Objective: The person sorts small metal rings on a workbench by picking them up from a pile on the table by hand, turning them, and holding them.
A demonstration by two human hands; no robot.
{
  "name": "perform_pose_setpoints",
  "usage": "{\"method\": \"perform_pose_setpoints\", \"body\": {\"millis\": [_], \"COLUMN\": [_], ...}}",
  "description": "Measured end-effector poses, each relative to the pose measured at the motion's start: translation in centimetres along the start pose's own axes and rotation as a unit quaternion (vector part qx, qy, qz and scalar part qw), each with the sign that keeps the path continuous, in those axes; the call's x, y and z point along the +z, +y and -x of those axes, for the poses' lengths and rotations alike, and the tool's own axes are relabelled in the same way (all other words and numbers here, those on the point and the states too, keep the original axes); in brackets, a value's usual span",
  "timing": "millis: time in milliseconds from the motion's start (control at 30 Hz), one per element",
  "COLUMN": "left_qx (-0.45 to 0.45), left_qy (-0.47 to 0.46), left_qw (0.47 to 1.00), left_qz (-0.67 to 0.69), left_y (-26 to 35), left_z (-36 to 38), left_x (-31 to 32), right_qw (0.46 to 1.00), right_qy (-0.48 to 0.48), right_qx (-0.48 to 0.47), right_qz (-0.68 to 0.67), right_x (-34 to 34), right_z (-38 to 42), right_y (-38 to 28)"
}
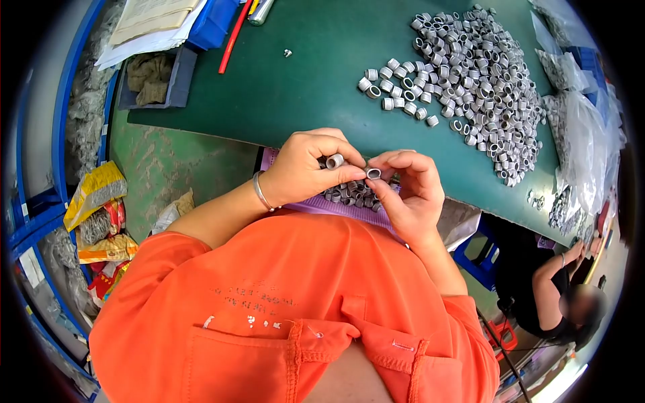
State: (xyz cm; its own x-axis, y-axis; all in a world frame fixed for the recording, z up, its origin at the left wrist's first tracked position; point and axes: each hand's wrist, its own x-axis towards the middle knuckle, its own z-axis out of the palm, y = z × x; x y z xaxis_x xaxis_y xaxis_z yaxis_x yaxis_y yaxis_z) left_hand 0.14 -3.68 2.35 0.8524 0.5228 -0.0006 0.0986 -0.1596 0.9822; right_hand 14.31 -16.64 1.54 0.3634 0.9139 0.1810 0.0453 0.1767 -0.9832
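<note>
My left hand [306, 164] is closed, with a short grey metal ring [334, 161] in the curl of its fingers. Its thumb and fingertips meet those of my right hand [415, 191] in front of my body. Between the right thumb and fingers I pinch another metal ring [373, 174], its open end turned up toward me. Directly below both hands, a purple basket [322, 205] holds many more such rings [353, 195]. The hands partly cover the basket.
A big pile of metal rings [480, 84] lies on the green table [289, 94]. At the left are a grey bin [178, 77] with cloth, papers [151, 27] and a red stick [234, 37]. Plastic bags [581, 148] line the right edge. Another person [547, 295] works at lower right.
</note>
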Motion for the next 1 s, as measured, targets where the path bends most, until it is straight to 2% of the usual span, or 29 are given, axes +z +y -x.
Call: {"method": "perform_pose_setpoints", "body": {"millis": [100, 233, 300, 333, 400, 433, 467, 533, 600, 667, 733, 767, 800, 833, 867, 900, 1000], "left_qx": [0.019, 0.042, 0.04, 0.037, 0.033, 0.025, 0.018, 0.013, -0.016, -0.019, -0.02, -0.02, -0.014, -0.009, -0.009, -0.014, -0.01], "left_qy": [-0.003, -0.007, 0.017, 0.042, 0.054, 0.068, 0.082, 0.092, 0.135, 0.139, 0.139, 0.14, 0.139, 0.138, 0.138, 0.137, 0.146], "left_qw": [1.0, 0.999, 0.999, 0.998, 0.998, 0.997, 0.996, 0.996, 0.991, 0.99, 0.99, 0.99, 0.99, 0.99, 0.99, 0.99, 0.989], "left_qz": [-0.009, -0.029, -0.017, -0.006, 0.01, -0.002, -0.013, -0.005, -0.017, -0.027, -0.023, -0.022, -0.022, -0.021, -0.021, -0.03, -0.025], "left_y": [0.0, -0.3, -0.2, -0.2, -0.3, -0.6, -0.8, -0.7, -0.7, -0.9, -1.1, -1.1, -1.0, -1.0, -1.0, -0.9, -1.1], "left_z": [0.1, 0.2, 0.2, 0.1, 0.0, -0.1, -0.1, -0.4, -0.6, -0.6, -0.7, -0.8, -0.8, -0.9, -0.8, -0.8, -0.9], "left_x": [0.0, 0.0, -0.2, -0.3, -0.9, -1.1, -1.3, -1.1, -1.0, -1.0, -1.0, -1.0, -1.0, -1.0, -1.0, -1.0, -0.9], "right_qw": [0.998, 0.998, 0.985, 0.985, 0.956, 0.932, 0.913, 0.871, 0.856, 0.849, 0.95, 0.977, 0.977, 0.988, 0.961, 0.949, 0.935], "right_qy": [0.028, 0.026, -0.127, -0.125, -0.083, -0.021, 0.066, 0.145, 0.104, 0.094, 0.11, 0.116, 0.116, 0.119, 0.118, 0.1, 0.077], "right_qx": [-0.002, -0.006, -0.035, -0.037, -0.101, -0.115, -0.097, -0.065, -0.064, -0.085, 0.041, 0.023, 0.024, 0.103, 0.178, 0.182, 0.192], "right_qz": [-0.061, -0.062, 0.109, 0.112, 0.261, 0.342, 0.39, 0.465, 0.502, 0.513, 0.288, 0.178, 0.178, 0.002, -0.175, -0.238, -0.286], "right_x": [0.4, 0.0, -1.5, -1.9, -2.9, -3.6, -4.2, -4.7, -5.4, -5.2, -4.8, -4.9, -4.8, -4.7, -4.6, -4.7, -4.6], "right_z": [-0.1, -0.4, -1.1, -1.4, -2.1, -2.5, -2.7, -3.8, -4.0, -3.8, -3.4, -3.1, -3.0, -2.8, -2.6, -2.4, -2.1], "right_y": [0.1, -0.3, -1.2, -1.2, -1.1, -0.7, 0.3, 1.1, 1.8, 1.5, 1.1, 1.8, 1.6, 1.2, 0.9, 0.9, 0.8]}}
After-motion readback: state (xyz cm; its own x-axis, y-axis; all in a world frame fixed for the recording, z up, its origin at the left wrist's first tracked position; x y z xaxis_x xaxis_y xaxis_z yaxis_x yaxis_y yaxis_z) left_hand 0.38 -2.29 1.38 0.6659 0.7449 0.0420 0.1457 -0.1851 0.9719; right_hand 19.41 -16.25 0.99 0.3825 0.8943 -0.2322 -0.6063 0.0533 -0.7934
